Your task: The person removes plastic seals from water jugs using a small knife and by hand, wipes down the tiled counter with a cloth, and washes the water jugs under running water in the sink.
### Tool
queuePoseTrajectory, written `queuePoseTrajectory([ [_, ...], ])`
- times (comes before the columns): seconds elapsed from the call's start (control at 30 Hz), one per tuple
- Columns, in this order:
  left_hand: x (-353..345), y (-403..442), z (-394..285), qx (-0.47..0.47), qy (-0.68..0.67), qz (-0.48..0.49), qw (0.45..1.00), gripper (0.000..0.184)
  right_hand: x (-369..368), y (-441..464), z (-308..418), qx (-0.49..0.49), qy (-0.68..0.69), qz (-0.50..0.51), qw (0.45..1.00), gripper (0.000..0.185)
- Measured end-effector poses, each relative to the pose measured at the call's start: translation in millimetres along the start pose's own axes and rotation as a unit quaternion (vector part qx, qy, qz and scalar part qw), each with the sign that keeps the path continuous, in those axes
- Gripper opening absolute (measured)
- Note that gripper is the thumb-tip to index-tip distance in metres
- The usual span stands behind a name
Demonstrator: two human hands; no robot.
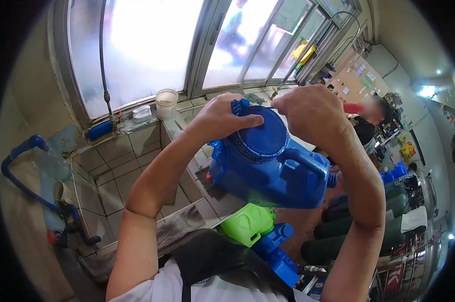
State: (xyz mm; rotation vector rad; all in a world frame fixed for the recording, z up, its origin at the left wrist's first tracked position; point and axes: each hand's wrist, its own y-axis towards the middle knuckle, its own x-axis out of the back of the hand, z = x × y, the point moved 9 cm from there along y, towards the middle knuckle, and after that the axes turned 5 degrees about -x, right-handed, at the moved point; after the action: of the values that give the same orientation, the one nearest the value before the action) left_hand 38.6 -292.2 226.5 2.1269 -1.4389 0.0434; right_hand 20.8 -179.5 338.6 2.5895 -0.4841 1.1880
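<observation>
A large translucent blue water jug lies tilted in front of me on the tiled counter, its wide round blue cap facing me. My left hand holds the cap's left side, thumb lying on the cap's top and fingers behind. Crumpled blue plastic shows by its fingers. My right hand is closed at the cap's upper right edge; whatever is in its fingers is too small to make out. The jug's moulded handle and small spout point right.
A tiled basin is at left, with a blue hose beyond it. A white tub stands by the window. Below the counter are a green container and blue containers. Another person is at right, near dark cylinders.
</observation>
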Motion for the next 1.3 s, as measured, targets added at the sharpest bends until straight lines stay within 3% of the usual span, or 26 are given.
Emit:
queuePoseTrajectory([
  [0.23, 1, 5, -2, 0.006, 0.032, 0.000, 0.999, 0.053, -3, 9, 5, -0.007, -0.030, 0.001, 1.000, 0.018],
  [0.47, -1, 24, 18, -0.008, -0.008, 0.002, 1.000, 0.051, 1, 31, 18, -0.017, -0.090, 0.000, 0.996, 0.014],
  [0.53, -3, 28, 20, -0.016, -0.020, 0.013, 1.000, 0.050, 4, 33, 27, 0.020, -0.086, 0.015, 0.996, 0.015],
  [0.67, -2, 32, 24, -0.009, -0.082, -0.006, 0.997, 0.041, -19, 52, 24, -0.025, -0.060, 0.034, 0.997, 0.016],
  [0.77, -2, 38, 18, -0.038, -0.080, -0.020, 0.996, 0.038, -20, 54, 29, -0.014, -0.080, -0.002, 0.997, 0.017],
  [0.87, -2, 46, 32, 0.009, -0.063, -0.021, 0.998, 0.037, -24, 56, 28, -0.032, -0.083, -0.026, 0.996, 0.016],
  [1.03, -9, 52, 39, -0.029, -0.059, 0.004, 0.998, 0.035, -55, 72, 24, -0.064, -0.055, -0.051, 0.995, 0.014],
  [1.1, -1, 30, 16, 0.011, -0.047, -0.030, 0.998, 0.046, -81, 92, 1, -0.066, -0.042, -0.051, 0.996, 0.012],
  [1.13, 0, 28, 28, 0.053, -0.075, -0.023, 0.996, 0.061, -66, 83, -4, -0.043, -0.045, -0.046, 0.997, 0.011],
  [1.2, 8, 26, 30, 0.047, -0.063, -0.043, 0.996, 0.062, -49, 69, -37, -0.094, 0.021, -0.041, 0.994, 0.019],
  [1.23, 8, 23, 30, 0.040, -0.050, -0.049, 0.997, 0.062, -57, 71, -56, -0.110, 0.067, -0.095, 0.987, 0.024],
  [1.3, 11, 20, 14, 0.005, -0.061, -0.068, 0.996, 0.065, -40, 41, -68, -0.095, 0.157, -0.091, 0.979, 0.028],
])
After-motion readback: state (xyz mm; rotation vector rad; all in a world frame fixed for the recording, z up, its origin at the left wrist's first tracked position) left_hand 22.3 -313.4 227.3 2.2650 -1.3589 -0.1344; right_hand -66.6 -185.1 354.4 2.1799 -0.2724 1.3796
